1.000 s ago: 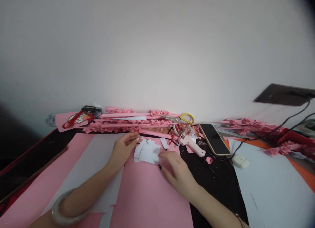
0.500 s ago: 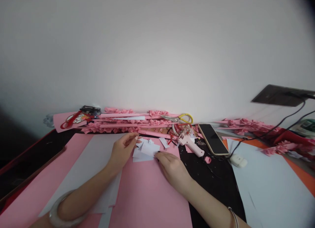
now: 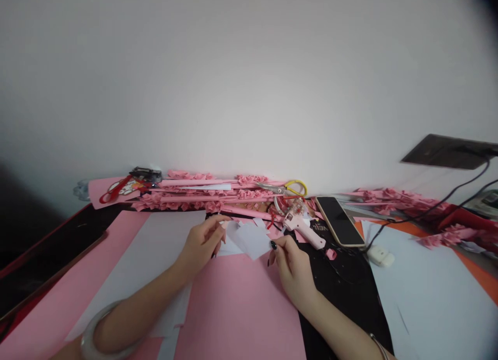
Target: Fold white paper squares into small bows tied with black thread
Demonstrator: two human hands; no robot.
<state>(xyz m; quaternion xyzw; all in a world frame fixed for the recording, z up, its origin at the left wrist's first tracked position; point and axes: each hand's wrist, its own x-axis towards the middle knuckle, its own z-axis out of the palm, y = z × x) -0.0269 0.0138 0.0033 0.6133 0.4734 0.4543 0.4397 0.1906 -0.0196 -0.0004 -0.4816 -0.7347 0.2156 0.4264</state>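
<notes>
My right hand has thumb and forefinger pinched on the right corner of a small white paper square, which is raised and tilted a little. At the square's left stands my left hand, its fingers curled together. Something small and whitish shows at those fingertips, and I cannot make out whether it is paper or a nail. More white paper pieces lie under the square, partly hidden by it. They rest on a large pink sheet.
Behind the hands lie pink paper flower stems, yellow-handled scissors and a pink glue gun. On the right are a phone, a white earphone case and a large white sheet. Cables run to a wall socket.
My right hand has moved right and lifted, drawing the top paper square off the pile to the right. My left hand has shifted slightly right and down, its fingers more curled.
</notes>
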